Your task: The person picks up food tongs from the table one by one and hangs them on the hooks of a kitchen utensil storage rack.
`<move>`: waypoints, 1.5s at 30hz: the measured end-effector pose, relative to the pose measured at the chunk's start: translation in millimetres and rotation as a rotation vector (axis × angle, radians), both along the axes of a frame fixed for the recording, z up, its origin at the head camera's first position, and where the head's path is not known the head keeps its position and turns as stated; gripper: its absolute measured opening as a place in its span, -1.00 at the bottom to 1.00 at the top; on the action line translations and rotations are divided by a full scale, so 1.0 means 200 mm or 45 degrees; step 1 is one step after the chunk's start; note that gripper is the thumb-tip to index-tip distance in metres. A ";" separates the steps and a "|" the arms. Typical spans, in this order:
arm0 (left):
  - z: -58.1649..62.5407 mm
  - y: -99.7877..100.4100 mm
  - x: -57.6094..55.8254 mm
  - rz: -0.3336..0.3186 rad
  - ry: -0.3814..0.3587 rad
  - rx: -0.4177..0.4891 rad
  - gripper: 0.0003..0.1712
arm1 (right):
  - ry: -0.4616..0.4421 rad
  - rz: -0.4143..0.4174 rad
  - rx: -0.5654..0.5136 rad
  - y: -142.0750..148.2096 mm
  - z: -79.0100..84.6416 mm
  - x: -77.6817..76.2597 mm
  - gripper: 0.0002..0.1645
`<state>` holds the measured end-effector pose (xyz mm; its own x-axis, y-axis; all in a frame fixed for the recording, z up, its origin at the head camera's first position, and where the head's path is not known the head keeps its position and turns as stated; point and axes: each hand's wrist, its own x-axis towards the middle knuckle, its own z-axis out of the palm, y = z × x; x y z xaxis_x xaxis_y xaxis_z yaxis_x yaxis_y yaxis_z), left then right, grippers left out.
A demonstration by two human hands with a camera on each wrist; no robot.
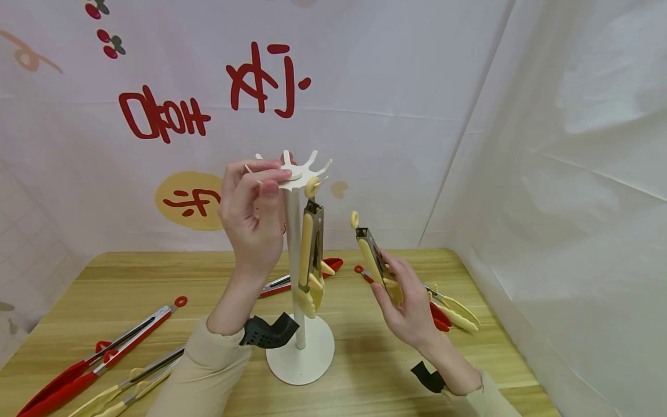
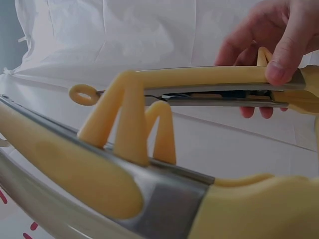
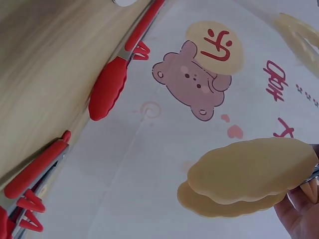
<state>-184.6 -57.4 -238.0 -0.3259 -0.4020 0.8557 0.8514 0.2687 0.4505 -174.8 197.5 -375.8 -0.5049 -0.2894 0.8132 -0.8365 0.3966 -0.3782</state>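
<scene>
A white stand point(image 1: 300, 368) with a round base, a pole and a ring of hooks on top rises from the table. At its top, my left hand point(image 1: 252, 226) holds the hook ring between fingers and thumb. Yellow tongs point(image 1: 307, 246) hang by their loop from a hook, heads downward alongside the pole. To the right of the stand, my right hand point(image 1: 409, 310) grips a second pair of yellow tongs point(image 1: 369, 249) low on the handles, loop end up. Their scalloped yellow heads point(image 3: 254, 169) show in the right wrist view.
Red tongs point(image 1: 138, 336) and yellow tongs point(image 1: 125, 388) lie on the table at left. Behind the pole are more red tongs point(image 1: 330, 266). Past my right hand lie red tongs point(image 1: 440, 318) and yellow tongs point(image 1: 461, 313). A printed white cloth point(image 1: 385, 127) hangs behind the table.
</scene>
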 end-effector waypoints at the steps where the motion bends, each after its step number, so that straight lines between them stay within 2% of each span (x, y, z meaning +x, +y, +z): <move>1: 0.00 0.00 0.00 0.001 0.001 -0.001 -0.19 | 0.004 -0.003 0.002 0.00 0.01 0.00 -0.40; 5: 0.00 0.00 -0.01 0.002 0.006 -0.003 -0.19 | 0.007 -0.009 0.011 -0.01 0.03 -0.01 -0.39; 11: -0.01 0.00 -0.02 0.007 0.015 -0.005 -0.20 | -0.003 0.006 0.022 -0.02 0.07 -0.02 -0.20; 15: -0.01 0.00 -0.03 0.007 0.023 0.000 -0.21 | 0.005 0.013 0.027 -0.03 0.10 -0.04 -0.19; 25: 0.00 0.00 -0.02 0.005 0.010 -0.003 -0.19 | 0.018 0.003 0.021 -0.06 0.15 -0.02 -0.15; 31: 0.00 0.00 -0.01 0.009 -0.014 -0.004 -0.16 | 0.013 0.007 0.018 -0.08 0.19 -0.01 -0.16; 37: 0.00 -0.01 0.00 0.009 -0.019 -0.012 -0.18 | 0.036 0.012 0.024 -0.09 0.22 -0.01 -0.37; 45: 0.00 -0.01 0.01 0.005 -0.010 -0.012 -0.20 | 0.010 0.019 0.029 -0.11 0.27 0.01 -0.36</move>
